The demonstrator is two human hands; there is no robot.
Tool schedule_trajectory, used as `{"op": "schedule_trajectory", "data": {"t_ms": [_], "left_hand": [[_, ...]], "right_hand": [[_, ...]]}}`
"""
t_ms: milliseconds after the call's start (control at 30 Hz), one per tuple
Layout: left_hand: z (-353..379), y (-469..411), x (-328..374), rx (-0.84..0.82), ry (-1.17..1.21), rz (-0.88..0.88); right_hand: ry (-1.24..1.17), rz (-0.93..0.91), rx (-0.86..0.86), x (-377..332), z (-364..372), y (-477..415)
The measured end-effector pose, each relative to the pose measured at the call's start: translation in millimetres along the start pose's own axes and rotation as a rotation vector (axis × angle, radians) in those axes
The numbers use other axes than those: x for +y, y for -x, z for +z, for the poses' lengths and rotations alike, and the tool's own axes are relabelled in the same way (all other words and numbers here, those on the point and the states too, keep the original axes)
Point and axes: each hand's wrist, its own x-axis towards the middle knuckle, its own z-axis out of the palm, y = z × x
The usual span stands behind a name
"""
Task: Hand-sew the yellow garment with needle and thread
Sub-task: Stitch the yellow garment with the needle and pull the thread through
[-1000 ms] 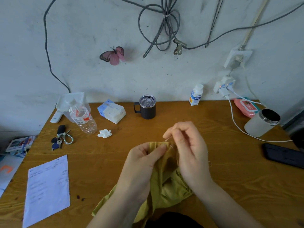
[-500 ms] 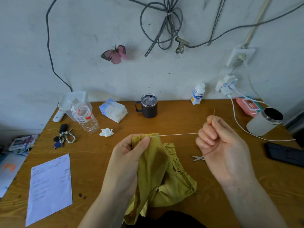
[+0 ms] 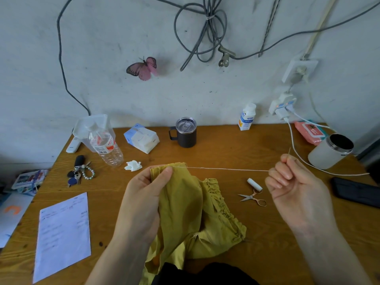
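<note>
Grip state: left hand (image 3: 144,194) pinches yellow garment (image 3: 191,214) edge; right hand (image 3: 296,188) pinches needle (image 3: 289,151); thread (image 3: 226,169) taut between grips. Garment judged soft, limp: hold just beside left grip.

Dark mug (image 3: 186,133), plastic bottle (image 3: 106,147), keys (image 3: 77,173), paper sheet (image 3: 61,233) on wooden table (image 3: 226,145).

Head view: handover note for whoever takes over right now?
Left hand pinches the yellow garment at its top edge. Right hand pinches the needle, which points up, out to the right. Thread runs taut from that edge to the right hand. Scissors and spool lie on the table beside the garment.
Done: a stitch drawn through.
Left: further stitches, knot, snip.
</note>
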Motion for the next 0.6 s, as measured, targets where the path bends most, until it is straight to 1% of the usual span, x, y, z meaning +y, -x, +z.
{"op": "schedule_trajectory", "data": {"t_ms": [600], "left_hand": [[-9, -6, 4, 0.093, 0.041, -0.032]], "right_hand": [[-0.051, -0.044, 0.213, -11, -32, -9]]}}
